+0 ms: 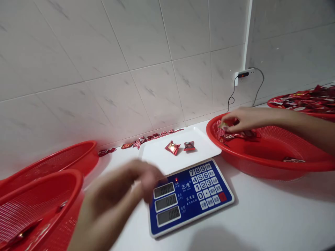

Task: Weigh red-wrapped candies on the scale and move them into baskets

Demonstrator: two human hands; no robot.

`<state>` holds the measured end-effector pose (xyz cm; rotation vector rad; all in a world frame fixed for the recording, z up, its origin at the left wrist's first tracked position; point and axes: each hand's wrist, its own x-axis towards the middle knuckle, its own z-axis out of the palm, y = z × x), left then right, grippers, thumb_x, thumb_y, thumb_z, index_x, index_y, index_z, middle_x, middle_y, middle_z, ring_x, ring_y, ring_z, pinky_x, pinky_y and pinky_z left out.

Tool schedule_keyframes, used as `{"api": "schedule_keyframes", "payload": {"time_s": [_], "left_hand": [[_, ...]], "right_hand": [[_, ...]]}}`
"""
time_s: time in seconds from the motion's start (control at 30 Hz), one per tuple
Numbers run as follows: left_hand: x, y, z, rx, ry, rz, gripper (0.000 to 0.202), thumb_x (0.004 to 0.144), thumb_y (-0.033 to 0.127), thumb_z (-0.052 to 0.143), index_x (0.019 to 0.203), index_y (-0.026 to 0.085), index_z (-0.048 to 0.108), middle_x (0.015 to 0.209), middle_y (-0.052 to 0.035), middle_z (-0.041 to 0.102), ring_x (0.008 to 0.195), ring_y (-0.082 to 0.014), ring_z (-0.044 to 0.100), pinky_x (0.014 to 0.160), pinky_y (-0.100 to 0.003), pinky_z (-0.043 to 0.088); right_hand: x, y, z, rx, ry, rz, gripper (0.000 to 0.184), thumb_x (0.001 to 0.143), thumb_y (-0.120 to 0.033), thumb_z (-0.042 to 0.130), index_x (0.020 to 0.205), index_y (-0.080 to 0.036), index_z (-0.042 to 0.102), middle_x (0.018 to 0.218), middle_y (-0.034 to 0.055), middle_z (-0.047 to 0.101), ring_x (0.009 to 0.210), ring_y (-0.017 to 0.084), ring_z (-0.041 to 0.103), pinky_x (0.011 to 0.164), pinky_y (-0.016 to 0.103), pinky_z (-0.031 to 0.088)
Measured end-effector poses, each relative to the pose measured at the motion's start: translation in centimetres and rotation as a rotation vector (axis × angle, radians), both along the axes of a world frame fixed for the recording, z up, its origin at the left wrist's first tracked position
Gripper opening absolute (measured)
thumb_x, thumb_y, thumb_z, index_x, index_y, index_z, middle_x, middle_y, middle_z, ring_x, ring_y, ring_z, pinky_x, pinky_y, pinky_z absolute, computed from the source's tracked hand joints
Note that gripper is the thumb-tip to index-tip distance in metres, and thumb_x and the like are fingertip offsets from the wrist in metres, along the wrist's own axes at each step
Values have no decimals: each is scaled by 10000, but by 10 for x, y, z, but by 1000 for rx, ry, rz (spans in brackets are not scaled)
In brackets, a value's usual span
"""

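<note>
Fig. Weighing station, head view. The R hand [244, 120] reached into the near basket [261, 164], a red mesh one right of the scale, w/ fingertips pinched shut on a wrapped candy [224, 124]; more red-wrapped pieces [242, 135] lay just beside it on the basket floor. The L hand [123, 195] hung over the scale's left edge, motion-blurred, fingers loosely curled; whether it held anything could not be told. The scale [188, 195] sat on the white counter [261, 216], and its white pan [157, 160] carried two candies [172, 147], apart from each other. Step in hand, by judgement: picking pieces out of the basket, w/ the count on the pan only begun. A transfer to the pan would call for lifting the pinched piece clear of the basket rim, carrying it left and releasing it on bare pan, w/out pressing on the pan. Writing: the blue panel read "志准" w/ smaller print under it, a keypad 0–9 and Chinese function keys too small to read; the 3 LCD rows showed digits, not legible. Wrapper print unreadable. Also shown: stacked red baskets [39, 181] at left, a far basket [300, 101] heaped w/ wrappers, loose candies [149, 138] along the tiled wall, a wall plug [243, 74] w/ cable.
</note>
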<state>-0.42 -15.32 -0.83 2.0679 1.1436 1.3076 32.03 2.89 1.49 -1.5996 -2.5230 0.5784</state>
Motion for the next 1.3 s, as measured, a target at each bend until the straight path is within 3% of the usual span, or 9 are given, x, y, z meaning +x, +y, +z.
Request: {"api": "schedule_keyframes", "payload": {"time_s": [0.07, 0.13, 0.27, 0.4, 0.57, 0.7, 0.93, 1.1, 1.3], "left_hand": [[0, 31, 24, 65, 44, 295, 147, 907, 473, 667, 881, 339, 723, 683, 18, 626, 706, -199, 610, 634, -304, 510], [3, 64, 39, 59, 101, 333, 331, 831, 597, 697, 999, 314, 727, 865, -17, 713, 868, -244, 659, 742, -342, 542], [12, 112, 38, -172, 53, 186, 706, 773, 756, 641, 1227, 216, 641, 1151, -130, 704, 1020, -287, 673, 842, -395, 565], [13, 126, 17, -213, -45, 23, 689, 842, 747, 528, 1186, 157, 624, 1047, -137, 710, 929, -249, 680, 793, -358, 557], [2, 130, -6, -193, 108, 93, 377, 849, 522, 640, 994, 174, 648, 843, -47, 667, 701, -172, 581, 611, -291, 437], [-4, 136, -16, -229, 243, 135, 249, 837, 447, 643, 869, 200, 658, 739, -16, 654, 654, -186, 563, 621, -313, 424], [-16, 136, -1, -212, 249, 259, 466, 823, 593, 538, 1043, 194, 634, 989, -91, 717, 887, -244, 663, 725, -337, 509], [-20, 131, 8, -118, 349, 450, 366, 865, 529, 477, 688, 214, 539, 663, -33, 617, 622, -198, 557, 583, -313, 388], [-26, 123, 10, -123, 514, 483, 328, 859, 480, 509, 664, 230, 591, 627, -32, 643, 604, -219, 578, 580, -322, 368]], "right_hand": [[-18, -11, 15, 130, 288, 11, 236, 894, -398, 597, 987, -199, 683, 820, 60, 700, 661, 163, 660, 606, 270, 484], [-47, -23, 23, 136, 589, 47, 226, 859, -385, 673, 1015, -222, 686, 901, 58, 717, 714, 182, 671, 634, 296, 525], [-117, -31, 16, -98, 1073, 263, 63, 884, -210, 651, 942, -188, 656, 917, 51, 714, 770, 150, 671, 672, 265, 555], [-156, -23, -4, -279, 1319, 298, 50, 911, -144, 601, 874, -177, 602, 792, 7, 654, 674, 99, 629, 608, 213, 536], [-158, -11, -31, -423, 1236, 261, 36, 949, -157, 552, 936, -190, 544, 675, -18, 617, 528, 88, 592, 443, 177, 444], [-155, -3, -47, -458, 1091, 277, 35, 963, -222, 571, 977, -189, 572, 732, 17, 668, 567, 98, 627, 470, 180, 458], [-145, -4, -37, -251, 1151, 280, 44, 956, -235, 625, 932, -210, 598, 770, -6, 628, 571, 75, 570, 452, 170, 405], [-143, 0, -36, -200, 1296, 164, 131, 909, -178, 683, 877, -207, 559, 717, -24, 556, 548, 76, 559, 438, 177, 407], [-144, 0, -35, -171, 1338, 148, 135, 952, -174, 626, 881, -203, 514, 718, -34, 569, 476, 44, 490, 428, 181, 389]]}}
